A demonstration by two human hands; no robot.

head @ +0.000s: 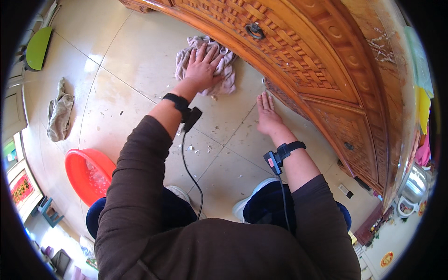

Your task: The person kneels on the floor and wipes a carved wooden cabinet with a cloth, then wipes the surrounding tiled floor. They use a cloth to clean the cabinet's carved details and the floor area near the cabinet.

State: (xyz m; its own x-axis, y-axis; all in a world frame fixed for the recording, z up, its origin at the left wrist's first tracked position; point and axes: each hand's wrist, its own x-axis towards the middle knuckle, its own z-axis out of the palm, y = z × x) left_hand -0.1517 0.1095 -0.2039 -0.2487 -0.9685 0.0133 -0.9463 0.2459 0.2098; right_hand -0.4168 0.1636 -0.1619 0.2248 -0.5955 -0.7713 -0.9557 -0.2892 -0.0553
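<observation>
A crumpled, pale pinkish-grey cloth lies on the tiled floor against the foot of a carved wooden cabinet. My left hand is laid flat on the cloth with its fingers spread, not closed around it. To the right, my right hand is at the floor beside the cabinet's lower edge, fingers straight and close together, with nothing visible in it. Small pale crumbs of debris are scattered over the tiles between and below my hands. Each wrist bears a black strapped device with a cable.
On the left stand a red plastic basin and a second, greyish cloth on the floor. A green-topped object is farther up. Drawers with ring pulls front the cabinet. My shoes are close below the debris.
</observation>
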